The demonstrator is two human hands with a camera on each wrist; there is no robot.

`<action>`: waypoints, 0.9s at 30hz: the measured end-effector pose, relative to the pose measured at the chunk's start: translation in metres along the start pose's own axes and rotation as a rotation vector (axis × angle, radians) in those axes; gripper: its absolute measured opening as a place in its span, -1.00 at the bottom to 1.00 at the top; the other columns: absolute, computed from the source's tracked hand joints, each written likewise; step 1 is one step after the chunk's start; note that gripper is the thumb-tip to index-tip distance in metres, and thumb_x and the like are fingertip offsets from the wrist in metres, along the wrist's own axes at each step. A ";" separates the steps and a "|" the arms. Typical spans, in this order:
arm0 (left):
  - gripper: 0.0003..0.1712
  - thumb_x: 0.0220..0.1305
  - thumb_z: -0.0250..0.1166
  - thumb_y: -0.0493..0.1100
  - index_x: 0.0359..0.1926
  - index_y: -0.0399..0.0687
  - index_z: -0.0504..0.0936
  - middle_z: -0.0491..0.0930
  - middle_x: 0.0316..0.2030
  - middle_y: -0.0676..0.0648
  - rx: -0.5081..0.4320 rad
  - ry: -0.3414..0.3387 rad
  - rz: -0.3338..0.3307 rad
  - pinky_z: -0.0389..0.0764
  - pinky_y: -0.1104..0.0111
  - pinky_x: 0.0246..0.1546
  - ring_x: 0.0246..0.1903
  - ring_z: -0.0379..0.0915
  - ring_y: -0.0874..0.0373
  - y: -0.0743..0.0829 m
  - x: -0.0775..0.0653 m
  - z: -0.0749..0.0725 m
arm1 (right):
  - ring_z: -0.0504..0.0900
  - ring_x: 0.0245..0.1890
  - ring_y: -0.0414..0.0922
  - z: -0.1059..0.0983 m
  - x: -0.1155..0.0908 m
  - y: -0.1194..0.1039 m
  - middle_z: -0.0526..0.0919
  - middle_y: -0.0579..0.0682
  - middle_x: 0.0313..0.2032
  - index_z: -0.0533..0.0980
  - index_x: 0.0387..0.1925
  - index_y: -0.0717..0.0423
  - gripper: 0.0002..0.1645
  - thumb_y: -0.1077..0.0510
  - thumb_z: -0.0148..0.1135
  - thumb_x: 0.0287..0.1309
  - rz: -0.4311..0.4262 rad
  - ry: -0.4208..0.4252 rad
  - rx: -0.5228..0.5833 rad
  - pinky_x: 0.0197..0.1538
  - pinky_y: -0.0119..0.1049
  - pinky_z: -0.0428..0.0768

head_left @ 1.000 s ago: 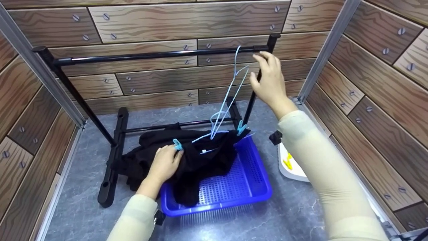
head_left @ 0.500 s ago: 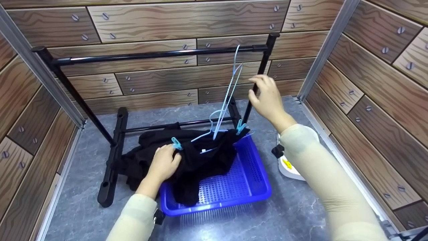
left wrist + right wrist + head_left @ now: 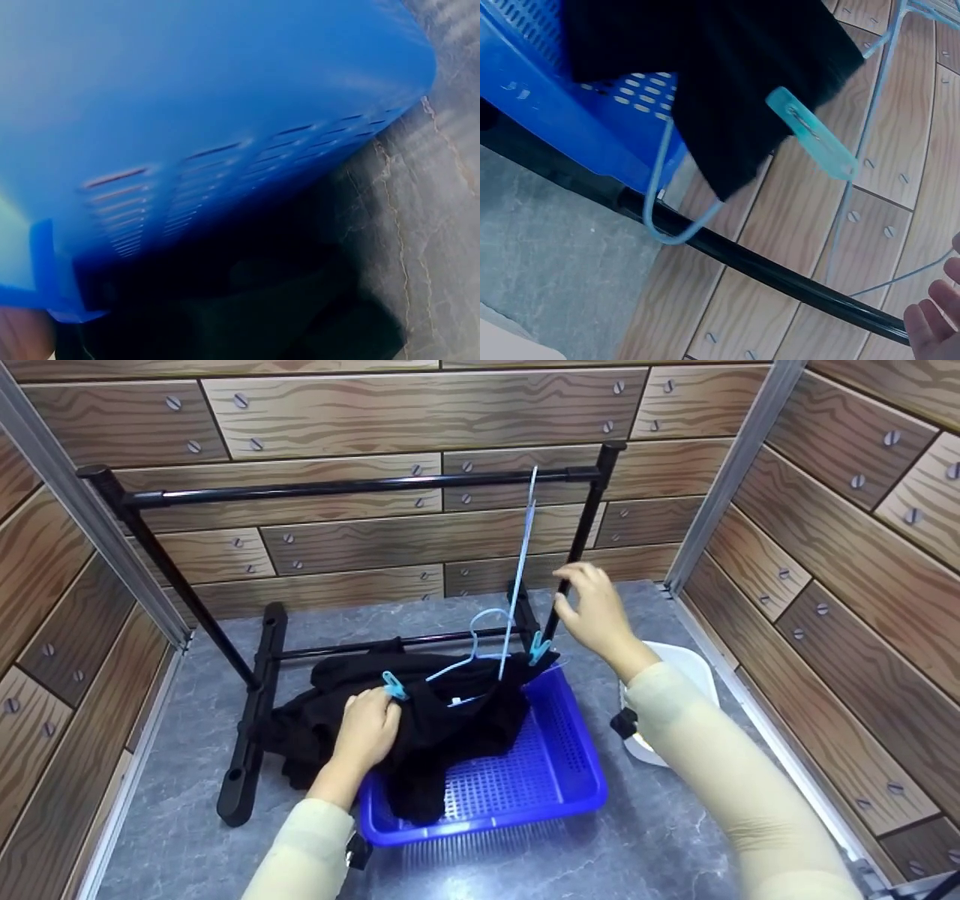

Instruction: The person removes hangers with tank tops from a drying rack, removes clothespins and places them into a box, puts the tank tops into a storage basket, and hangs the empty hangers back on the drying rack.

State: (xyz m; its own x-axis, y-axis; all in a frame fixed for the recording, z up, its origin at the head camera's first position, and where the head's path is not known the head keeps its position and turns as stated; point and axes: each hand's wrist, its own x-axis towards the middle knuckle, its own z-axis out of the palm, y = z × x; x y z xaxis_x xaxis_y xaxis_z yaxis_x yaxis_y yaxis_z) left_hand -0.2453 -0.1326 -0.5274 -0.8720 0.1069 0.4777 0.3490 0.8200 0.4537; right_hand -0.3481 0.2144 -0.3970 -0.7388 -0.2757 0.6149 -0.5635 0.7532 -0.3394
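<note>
The left hand (image 3: 369, 726) is gripping the black cloth (image 3: 427, 720) beside one blue peg (image 3: 395, 688), at the basket's (image 3: 491, 823) left side; the cloth is spilling over that edge towards the rack's (image 3: 300, 491) left foot (image 3: 241, 787), leaving little room there. To the right, a strip of floor (image 3: 600, 720) is running between the basket and the white tray (image 3: 686, 656). The right hand (image 3: 598, 611) is hovering near the rack's right post (image 3: 590, 514), fingers loosely bent and gripping nothing, just beside the hanger (image 3: 522, 556) that is hanging edge-on from the bar. A second hanger (image 3: 450, 669) is lying in the cloth, one end poking out near the other peg (image 3: 538, 649). The left fingertips are vanishing at the cloth; whether the upper hanger is touching it, nobody can tell. The right sleeve (image 3: 712, 757) is covering part of the tray. The left wrist view is showing mainly basket wall and murky cloth; the right wrist view is cutting off the right hand.
</note>
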 end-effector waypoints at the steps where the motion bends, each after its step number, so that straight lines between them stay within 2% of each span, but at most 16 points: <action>1: -0.81 0.20 0.00 -0.22 -0.36 -0.08 0.57 0.61 -0.33 -0.06 0.003 0.007 0.004 0.32 0.18 -0.27 -0.26 0.49 -0.02 0.000 0.000 0.001 | 0.43 0.00 0.06 0.002 -0.003 0.001 0.52 0.09 -0.03 0.50 -0.03 0.18 -0.61 0.21 0.17 0.04 0.010 -0.019 0.007 0.13 -0.07 0.31; 8: -0.80 0.22 0.00 -0.18 -0.37 -0.03 0.56 0.60 -0.36 -0.01 0.040 0.032 0.029 0.31 0.20 -0.32 -0.30 0.48 0.02 0.000 -0.003 0.003 | 0.52 -0.14 -0.01 0.018 -0.021 0.007 0.56 0.06 -0.09 0.50 -0.01 0.17 -0.63 0.14 0.12 0.14 0.045 -0.243 0.040 -0.02 -0.12 0.44; 13: -0.82 0.25 0.01 -0.16 -0.38 -0.03 0.54 0.59 -0.37 -0.02 0.052 0.034 0.056 0.31 0.21 -0.34 -0.31 0.48 0.01 0.000 -0.001 0.003 | 0.54 -0.13 -0.03 0.024 -0.026 0.008 0.57 0.03 -0.12 0.51 -0.03 0.14 -0.65 0.07 0.10 0.21 0.032 -0.343 0.052 -0.02 -0.14 0.46; 19: -0.80 0.26 0.01 -0.16 -0.31 -0.04 0.58 0.60 -0.32 -0.02 0.057 0.022 0.053 0.33 0.20 -0.30 -0.25 0.49 0.00 0.001 -0.001 0.001 | 0.57 -0.16 -0.05 0.027 -0.033 0.011 0.60 0.04 -0.13 0.48 0.05 0.14 -0.57 0.06 0.16 0.18 0.078 -0.497 0.188 -0.03 -0.13 0.48; 27: -0.77 0.28 0.00 -0.17 -0.23 -0.10 0.58 0.61 -0.25 -0.06 0.071 -0.005 0.033 0.34 0.17 -0.25 -0.19 0.49 -0.02 0.000 -0.001 0.002 | 0.61 -0.23 -0.05 0.027 -0.035 0.020 0.64 0.10 -0.23 0.46 0.06 0.18 -0.55 0.18 0.24 0.10 0.158 -0.558 0.361 -0.14 -0.17 0.52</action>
State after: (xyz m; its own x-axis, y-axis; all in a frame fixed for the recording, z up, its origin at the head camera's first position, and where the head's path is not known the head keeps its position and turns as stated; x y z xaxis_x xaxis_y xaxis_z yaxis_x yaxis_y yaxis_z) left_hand -0.2447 -0.1321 -0.5295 -0.8620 0.1371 0.4881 0.3528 0.8537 0.3832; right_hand -0.3438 0.2226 -0.4443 -0.8477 -0.5184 0.1125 -0.4497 0.5898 -0.6707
